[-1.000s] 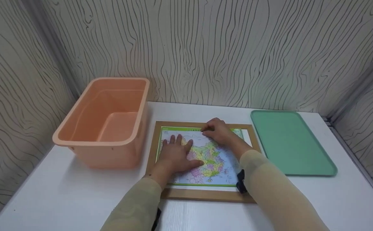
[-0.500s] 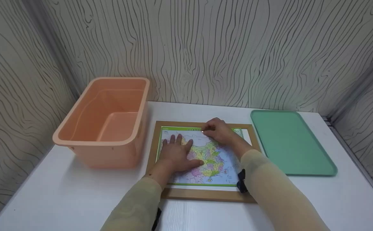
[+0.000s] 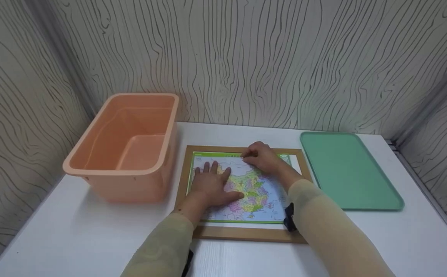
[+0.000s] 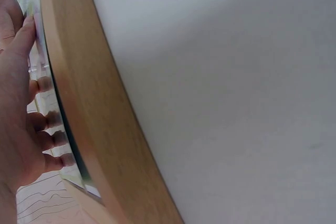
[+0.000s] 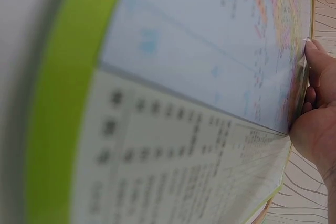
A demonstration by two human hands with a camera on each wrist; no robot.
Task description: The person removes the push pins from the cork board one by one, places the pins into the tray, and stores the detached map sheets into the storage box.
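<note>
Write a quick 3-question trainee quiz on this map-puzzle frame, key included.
1. True or false: the left hand lies flat on the map.
2. What stands left of the wooden frame? A) green tray B) orange bin C) a cup
3. Fill in: the right hand works at the map's ____ edge.

Key:
1. True; its fingers are spread on the sheet.
2. B; the orange bin is left, the green tray right.
3. Far; its fingertips curl there.
</note>
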